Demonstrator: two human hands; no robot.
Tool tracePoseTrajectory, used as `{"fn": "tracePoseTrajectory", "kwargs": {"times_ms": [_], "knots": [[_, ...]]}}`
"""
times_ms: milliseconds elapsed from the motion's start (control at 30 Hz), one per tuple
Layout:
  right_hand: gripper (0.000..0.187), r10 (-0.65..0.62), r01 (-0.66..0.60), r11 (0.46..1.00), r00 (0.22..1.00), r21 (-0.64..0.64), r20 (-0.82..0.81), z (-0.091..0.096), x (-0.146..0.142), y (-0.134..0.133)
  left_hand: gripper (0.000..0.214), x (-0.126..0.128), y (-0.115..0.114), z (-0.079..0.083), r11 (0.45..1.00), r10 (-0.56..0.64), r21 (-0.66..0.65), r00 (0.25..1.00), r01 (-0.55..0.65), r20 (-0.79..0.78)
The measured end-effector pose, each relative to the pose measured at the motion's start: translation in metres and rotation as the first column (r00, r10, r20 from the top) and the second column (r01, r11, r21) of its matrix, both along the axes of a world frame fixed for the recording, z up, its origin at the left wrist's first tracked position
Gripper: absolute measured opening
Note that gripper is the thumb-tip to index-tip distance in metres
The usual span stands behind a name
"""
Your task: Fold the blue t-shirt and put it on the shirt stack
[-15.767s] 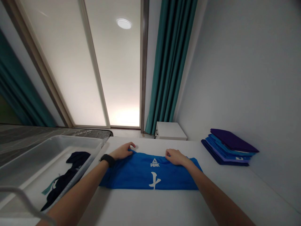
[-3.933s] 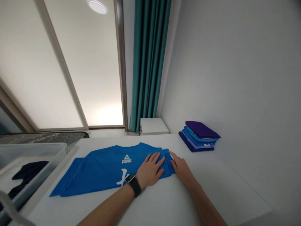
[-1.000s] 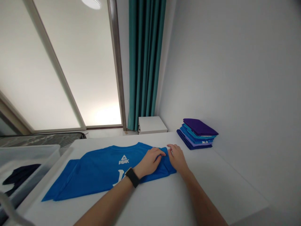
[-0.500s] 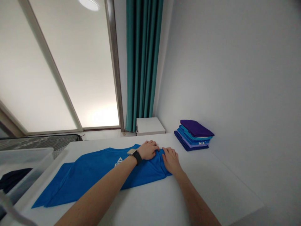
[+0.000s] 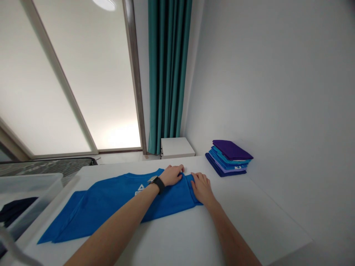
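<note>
A blue T-shirt [image 5: 111, 199] with a white triangle logo lies on the white table, folded so that it forms a long strip. My left hand [image 5: 171, 175], with a watch on its wrist, is at the shirt's far edge near the right-hand shoulder. Its fingers are curled in a pinch on the fabric, the fingertips partly hidden. At the sleeve end on the right rests my right hand [image 5: 202, 186], palm down, fingers extended and slightly apart on the cloth.
A stack of folded clothes [image 5: 229, 159], purple on top, stands at the back right by the wall. To the left is a translucent bin [image 5: 52, 188] with dark cloth [image 5: 16, 210] inside. Beyond the table [image 5: 177, 240] are a white cabinet [image 5: 177, 147] and a green curtain [image 5: 169, 74].
My left hand has shifted slightly left and away. The wrinkles in the shirt between my hands have smoothed out. My right hand has stayed in place.
</note>
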State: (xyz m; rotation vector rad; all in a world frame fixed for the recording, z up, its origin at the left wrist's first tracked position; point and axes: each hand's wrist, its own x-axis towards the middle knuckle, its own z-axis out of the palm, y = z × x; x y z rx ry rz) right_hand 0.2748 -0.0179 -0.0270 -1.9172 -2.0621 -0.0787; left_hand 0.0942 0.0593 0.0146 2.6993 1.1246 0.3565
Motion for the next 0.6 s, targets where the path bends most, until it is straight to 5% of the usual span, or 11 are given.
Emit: {"fn": "tracePoseTrajectory", "kwargs": {"times_ms": [300, 600], "knots": [[0.031, 0.08, -0.078, 0.997, 0.988, 0.019, -0.132, 0.026, -0.012, -0.011, 0.021, -0.002, -0.003, -0.015, 1.0, -0.012, 0.005, 0.993, 0.011, 0.114], [0.036, 0.134, -0.118, 0.988, 0.977, -0.104, 0.165, 0.025, -0.027, -0.03, 0.023, -0.004, -0.007, -0.026, 0.999, 0.026, 0.024, 0.985, -0.03, 0.172]]}}
